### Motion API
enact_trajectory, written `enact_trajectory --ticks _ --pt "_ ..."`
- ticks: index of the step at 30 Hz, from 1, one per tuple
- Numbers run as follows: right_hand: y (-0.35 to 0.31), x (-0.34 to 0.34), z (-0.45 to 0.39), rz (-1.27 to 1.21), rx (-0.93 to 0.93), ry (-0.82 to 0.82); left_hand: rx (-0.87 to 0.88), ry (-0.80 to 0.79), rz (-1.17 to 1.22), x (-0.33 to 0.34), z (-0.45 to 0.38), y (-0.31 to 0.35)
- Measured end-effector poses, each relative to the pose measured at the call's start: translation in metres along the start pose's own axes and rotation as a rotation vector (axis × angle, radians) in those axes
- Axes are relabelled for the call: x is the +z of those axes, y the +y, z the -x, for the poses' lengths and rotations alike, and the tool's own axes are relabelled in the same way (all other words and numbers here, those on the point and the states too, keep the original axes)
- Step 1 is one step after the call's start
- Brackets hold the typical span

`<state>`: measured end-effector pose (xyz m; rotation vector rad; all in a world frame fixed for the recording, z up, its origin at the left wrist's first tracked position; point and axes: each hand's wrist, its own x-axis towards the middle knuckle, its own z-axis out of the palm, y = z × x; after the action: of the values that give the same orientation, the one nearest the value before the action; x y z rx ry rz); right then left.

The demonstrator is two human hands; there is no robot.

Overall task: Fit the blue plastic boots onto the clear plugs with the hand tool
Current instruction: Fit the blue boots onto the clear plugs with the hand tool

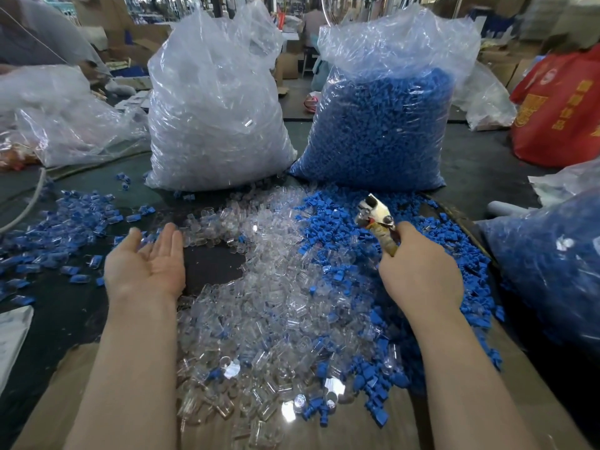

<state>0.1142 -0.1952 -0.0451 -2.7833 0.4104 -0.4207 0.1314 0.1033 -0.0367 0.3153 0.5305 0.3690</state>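
Blue plastic boots (367, 235) lie heaped just beside the loose pile of clear plastic plugs (285, 303). Right hand (418, 271) grips the taped-handle metal hand tool (378, 219); left hand (146, 264) hovers flat, palm up, empty. Best pick one plug first. Red bag (558, 115) bears yellow characters, unreadable.

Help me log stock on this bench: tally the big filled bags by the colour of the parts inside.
Bags of clear plugs: 1
Bags of blue boots: 2, one at the back, one at the right edge
Total: 3
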Motion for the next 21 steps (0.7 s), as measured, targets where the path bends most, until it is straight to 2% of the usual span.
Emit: enact_trajectory --ticks 2,5,9,12,15,21 --pt "0.004 0.001 -0.001 0.028 0.094 -0.026 0.012 -0.021 -0.237 0.002 0.001 -0.005" --pt "0.009 0.002 -0.002 0.091 0.157 -0.07 0.104 -0.094 -0.923 0.005 0.01 -0.02" --pt "0.008 0.004 -0.001 0.112 0.136 -0.124 0.261 -0.245 -1.734 0.003 0.02 -0.039" --pt "0.005 0.006 -0.001 0.141 0.061 -0.139 0.346 -0.342 -2.147 0.001 0.019 -0.049" --pt "0.005 0.006 -0.001 0.14 0.008 -0.165 0.394 -0.399 -2.18 0.002 0.018 -0.051" --pt "0.003 0.008 -0.001 0.131 0.047 -0.154 0.493 -0.348 -2.055 -0.003 0.016 -0.047"
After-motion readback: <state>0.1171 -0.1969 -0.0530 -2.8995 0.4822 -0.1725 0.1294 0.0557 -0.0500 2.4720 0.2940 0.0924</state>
